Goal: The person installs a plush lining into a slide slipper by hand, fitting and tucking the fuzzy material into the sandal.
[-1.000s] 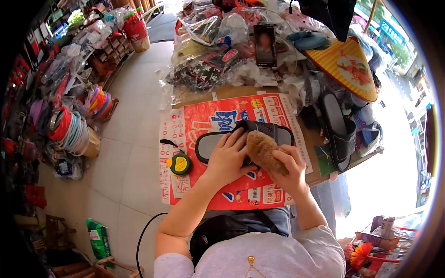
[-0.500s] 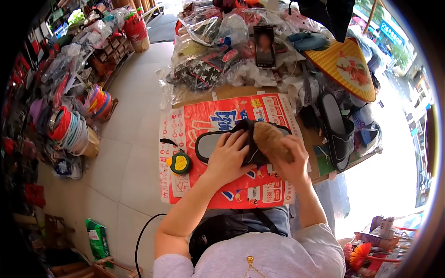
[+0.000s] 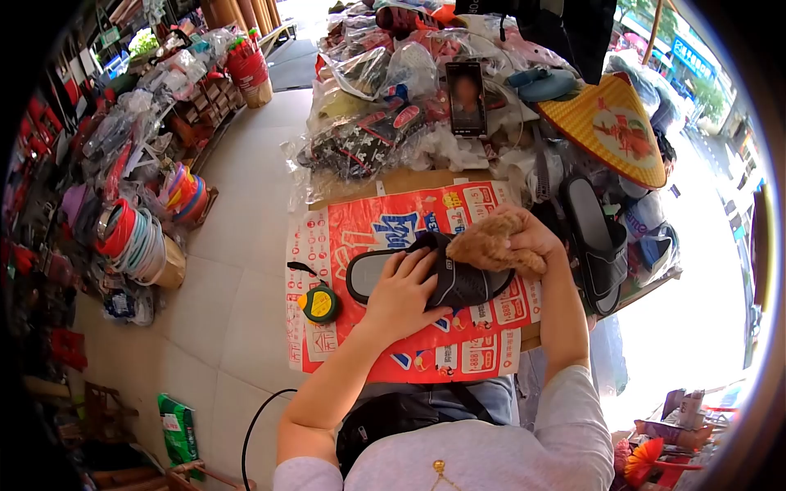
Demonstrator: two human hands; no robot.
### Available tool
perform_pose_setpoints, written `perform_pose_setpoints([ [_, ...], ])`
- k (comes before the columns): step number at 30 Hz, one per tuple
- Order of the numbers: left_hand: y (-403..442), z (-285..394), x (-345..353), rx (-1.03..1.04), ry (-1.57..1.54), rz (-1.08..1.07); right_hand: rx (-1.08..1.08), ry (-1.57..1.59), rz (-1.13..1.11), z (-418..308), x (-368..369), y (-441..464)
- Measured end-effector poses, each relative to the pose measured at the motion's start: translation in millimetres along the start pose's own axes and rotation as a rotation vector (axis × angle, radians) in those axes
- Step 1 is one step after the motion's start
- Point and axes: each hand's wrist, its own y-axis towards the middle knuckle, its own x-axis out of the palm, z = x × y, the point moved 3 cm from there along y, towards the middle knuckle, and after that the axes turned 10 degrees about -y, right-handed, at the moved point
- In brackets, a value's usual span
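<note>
A black slipper with a grey insole (image 3: 471,286) lies sideways on a red and white printed sheet (image 3: 327,221). My left hand (image 3: 403,296) rests over its middle, fingers spread and pressing on the edge of the strap. Above the toe end, my right hand (image 3: 530,237) grips a fluffy brown brush or pad (image 3: 490,243), which touches or hovers over the strap; contact cannot be told. A green and yellow tape measure (image 3: 320,304) sits left of the slipper.
Another black slipper (image 3: 591,217) lies at the table's right, beside a yellow conical hat (image 3: 610,127). Behind the sheet are plastic-wrapped shoes (image 3: 360,143) and a propped phone (image 3: 467,100). Goods and a tub of coiled bands (image 3: 135,245) stand on the left.
My right hand has moved up and right with the brown pad, uncovering more of the strap. My left hand stays on the slipper. The whole view has shifted slightly.
</note>
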Motion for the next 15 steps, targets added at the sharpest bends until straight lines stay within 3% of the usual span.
perform_pose_setpoints([
  [1,1.7,-0.8,-0.4,0.001,0.001,-0.003,-0.001,0.003,0.002,6.8,-5.6,-2.8],
  [3,0.4,0.0,0.5,0.001,-0.022,-0.003,-0.075,0.389,-0.014,19.8,-16.8,-15.5],
  [15,2.3,4.5,-3.6,0.021,-0.021,0.021,-0.045,0.340,0.076,28.6,-19.3,-22.5],
])
